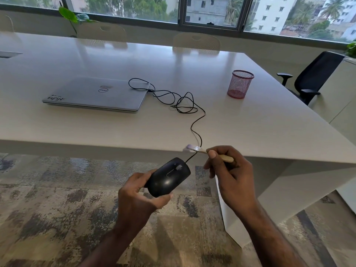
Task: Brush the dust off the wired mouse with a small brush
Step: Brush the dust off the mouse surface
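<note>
Wired mouse (pixel 169 177), black and glossy, is held in the air in front of the near edge of the white worktop (pixel 250 120), above the patterned carpet (pixel 48 199). The left hand (pixel 137 196) grips it from below, fingers curled round its rear and thumb along its right side. The right hand (pixel 230 173) is just to the right, fingers curled round the wooden handle of a small brush (pixel 204 151), whose bristles point left and seem clear of the mouse, though they are blurred. The mouse's cable (pixel 196 122) runs up over the worktop edge, crossing just beside the brush head, loops loosely and reaches a closed silver Dell laptop (pixel 96 94). A red mesh pen cup (pixel 239 84) stands well apart to the right. A black office chair (pixel 312 78) sits beyond the worktop's right edge.
</note>
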Available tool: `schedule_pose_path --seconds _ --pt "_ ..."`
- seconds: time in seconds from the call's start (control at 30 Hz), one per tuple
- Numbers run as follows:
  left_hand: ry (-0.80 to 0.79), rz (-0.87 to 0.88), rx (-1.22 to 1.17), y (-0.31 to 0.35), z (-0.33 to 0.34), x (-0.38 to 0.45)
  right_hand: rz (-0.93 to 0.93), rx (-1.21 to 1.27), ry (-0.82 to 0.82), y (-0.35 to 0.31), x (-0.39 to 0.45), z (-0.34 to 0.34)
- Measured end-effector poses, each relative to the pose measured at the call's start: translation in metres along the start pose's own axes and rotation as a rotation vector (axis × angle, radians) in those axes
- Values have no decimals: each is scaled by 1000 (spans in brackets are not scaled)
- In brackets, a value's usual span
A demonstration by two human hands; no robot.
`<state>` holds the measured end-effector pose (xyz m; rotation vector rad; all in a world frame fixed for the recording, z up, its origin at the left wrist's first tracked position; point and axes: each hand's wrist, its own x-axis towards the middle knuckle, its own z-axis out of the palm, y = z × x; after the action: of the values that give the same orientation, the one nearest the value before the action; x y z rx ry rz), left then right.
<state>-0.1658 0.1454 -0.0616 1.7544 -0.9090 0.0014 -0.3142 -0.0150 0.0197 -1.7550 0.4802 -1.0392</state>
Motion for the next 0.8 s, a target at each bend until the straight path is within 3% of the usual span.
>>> schedule_pose_path --seconds 0.43,0.6,0.8 --pt "130 17 -79 41 9 36 -125 -122 36 8 -3 21" --pt "179 -1 -27 56 21 58 -71 -74 96 12 10 31" --pt "132 -42 -37 70 40 81 -7 -28 158 21 31 30"
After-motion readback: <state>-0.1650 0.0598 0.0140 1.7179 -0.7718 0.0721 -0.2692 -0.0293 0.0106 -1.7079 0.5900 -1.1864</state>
